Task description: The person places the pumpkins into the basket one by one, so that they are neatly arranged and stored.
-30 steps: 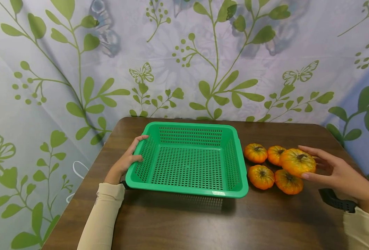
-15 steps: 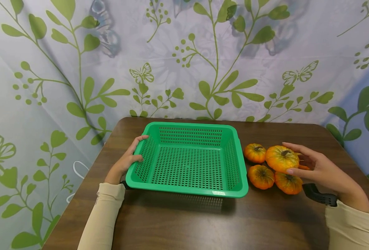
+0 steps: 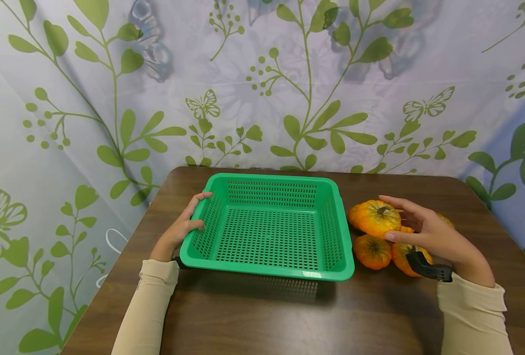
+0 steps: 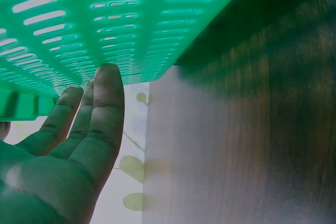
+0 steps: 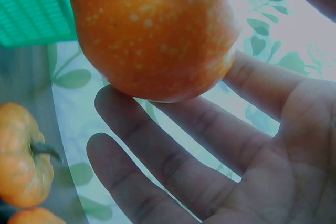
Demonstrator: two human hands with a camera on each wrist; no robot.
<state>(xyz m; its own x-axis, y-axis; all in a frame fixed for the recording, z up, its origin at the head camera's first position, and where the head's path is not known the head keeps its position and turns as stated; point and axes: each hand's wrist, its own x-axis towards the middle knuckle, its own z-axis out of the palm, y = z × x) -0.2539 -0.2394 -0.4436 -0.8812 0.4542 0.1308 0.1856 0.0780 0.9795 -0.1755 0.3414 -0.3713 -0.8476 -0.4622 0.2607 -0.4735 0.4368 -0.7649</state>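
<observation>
My left hand (image 3: 184, 227) holds the left rim of a green plastic basket (image 3: 267, 276), thumb and one finger over the edge. In the left wrist view, other fingers (image 4: 107, 98) lie along the basket's outer slotted wall. Right of the basket, my right hand (image 3: 427, 229) holds a small orange pumpkin (image 3: 380, 217) between thumb and fingers, above other pumpkins. The right wrist view shows this pumpkin (image 5: 152, 30) from below, with fingers under and beside it. No pumpkin lies inside the basket.
Several more pumpkins, among them a front one (image 3: 372, 252), lie on the brown wooden table (image 3: 253, 320) beside the basket; the hand partly hides some. A leaf-patterned cloth (image 3: 244, 98) hangs behind the table. A white cable (image 3: 113, 240) shows at the left.
My right hand has carried the pumpkin leftward above the others, closer to the basket. The left hand and the basket have stayed in place.
</observation>
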